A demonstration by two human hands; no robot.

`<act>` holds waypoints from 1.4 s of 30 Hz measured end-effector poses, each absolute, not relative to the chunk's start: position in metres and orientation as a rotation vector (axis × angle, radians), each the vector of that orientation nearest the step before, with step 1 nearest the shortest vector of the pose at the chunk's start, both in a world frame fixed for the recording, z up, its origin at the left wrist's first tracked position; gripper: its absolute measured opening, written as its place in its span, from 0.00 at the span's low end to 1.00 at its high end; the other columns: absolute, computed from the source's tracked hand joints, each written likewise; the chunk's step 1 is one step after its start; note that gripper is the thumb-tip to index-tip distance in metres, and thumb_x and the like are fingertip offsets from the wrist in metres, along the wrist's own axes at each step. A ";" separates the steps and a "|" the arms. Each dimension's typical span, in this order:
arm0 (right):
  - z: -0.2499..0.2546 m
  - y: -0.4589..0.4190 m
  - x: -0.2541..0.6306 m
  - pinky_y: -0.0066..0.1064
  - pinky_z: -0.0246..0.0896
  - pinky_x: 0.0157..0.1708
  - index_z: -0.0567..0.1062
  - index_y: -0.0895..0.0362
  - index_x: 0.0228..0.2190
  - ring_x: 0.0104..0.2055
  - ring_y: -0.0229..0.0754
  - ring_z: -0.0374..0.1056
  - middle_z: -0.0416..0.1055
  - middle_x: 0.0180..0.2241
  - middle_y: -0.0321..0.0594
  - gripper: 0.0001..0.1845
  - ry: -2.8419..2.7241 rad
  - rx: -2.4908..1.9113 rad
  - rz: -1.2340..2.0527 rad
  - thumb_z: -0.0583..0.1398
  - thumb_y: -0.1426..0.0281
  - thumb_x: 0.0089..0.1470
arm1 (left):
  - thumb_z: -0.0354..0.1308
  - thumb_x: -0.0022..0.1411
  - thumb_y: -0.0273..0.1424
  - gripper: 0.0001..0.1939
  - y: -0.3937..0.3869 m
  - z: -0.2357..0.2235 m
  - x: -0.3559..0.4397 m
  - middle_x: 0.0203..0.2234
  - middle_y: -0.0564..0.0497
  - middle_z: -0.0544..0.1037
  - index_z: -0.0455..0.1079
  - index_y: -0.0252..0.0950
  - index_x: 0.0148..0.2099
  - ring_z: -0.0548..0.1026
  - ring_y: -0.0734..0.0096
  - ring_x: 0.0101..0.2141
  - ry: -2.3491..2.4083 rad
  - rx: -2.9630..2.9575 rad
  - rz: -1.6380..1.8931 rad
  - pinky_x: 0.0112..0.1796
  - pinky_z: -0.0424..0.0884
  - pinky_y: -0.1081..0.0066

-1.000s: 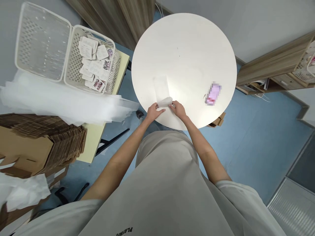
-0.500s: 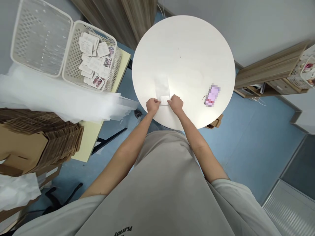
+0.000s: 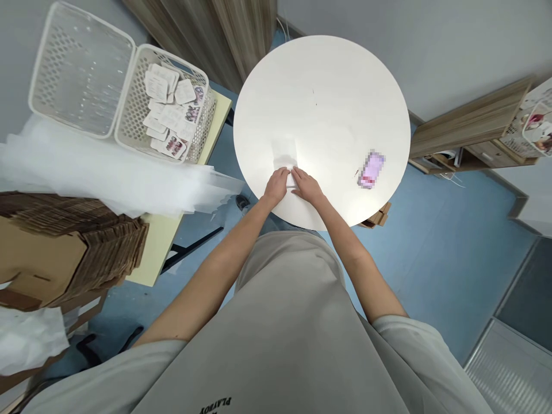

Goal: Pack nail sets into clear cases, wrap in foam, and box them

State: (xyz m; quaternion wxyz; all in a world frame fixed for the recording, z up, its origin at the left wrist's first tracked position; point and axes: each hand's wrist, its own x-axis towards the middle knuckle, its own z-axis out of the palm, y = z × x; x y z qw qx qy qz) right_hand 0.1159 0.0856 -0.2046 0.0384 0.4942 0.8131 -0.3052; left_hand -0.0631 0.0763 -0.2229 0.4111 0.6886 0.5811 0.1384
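Observation:
A small white square packet (image 3: 291, 181) lies on the near part of the round white table (image 3: 328, 75), partly covered by my fingers. From its far side a translucent white sheet (image 3: 284, 148) stretches away flat on the tabletop. My left hand (image 3: 276, 186) rests over the packet's left side with its fingers extended and their tips at the far edge. Across from it, my right hand (image 3: 306, 186) lies on the right side, fingers stretched out and thumb apart at the near edge. Both sets of fingertips almost meet. Beneath my palms the packet's edges are hidden.
A blurred purple item (image 3: 371, 170) lies to the right on the table. At left, a side table (image 3: 155, 253) bears an open white basket (image 3: 127, 123) of printed cards, a stack of translucent sheets (image 3: 107, 172) and folded cardboard boxes (image 3: 112, 247). A wooden shelf (image 3: 474, 126) stands at right.
Both hands have moved inward from the packet's sides onto its top. Their pinched fingers have straightened and now lie over it.

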 end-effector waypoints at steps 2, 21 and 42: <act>-0.204 0.072 0.119 0.53 0.58 0.71 0.60 0.68 0.72 0.76 0.62 0.54 0.54 0.76 0.62 0.38 2.485 1.501 -0.927 0.61 0.74 0.65 | 0.50 0.69 0.25 0.28 0.067 -0.219 -0.070 0.70 0.37 0.70 0.67 0.32 0.70 0.66 0.50 0.70 1.449 1.760 0.309 0.71 0.61 0.48; -0.185 0.031 0.128 0.39 0.70 0.52 0.78 0.58 0.57 0.54 0.54 0.73 0.80 0.51 0.52 0.29 2.245 1.837 -1.029 0.45 0.54 0.79 | 0.60 0.71 0.46 0.17 0.033 -0.215 -0.089 0.42 0.40 0.86 0.82 0.39 0.45 0.81 0.44 0.48 1.645 1.496 0.182 0.52 0.75 0.53; -0.190 0.046 0.106 0.53 0.55 0.73 0.64 0.67 0.70 0.77 0.61 0.54 0.56 0.74 0.67 0.35 2.407 1.663 -0.878 0.64 0.69 0.67 | 0.51 0.68 0.25 0.31 0.066 -0.216 -0.065 0.69 0.39 0.72 0.69 0.35 0.71 0.68 0.51 0.70 1.372 1.850 0.248 0.71 0.61 0.49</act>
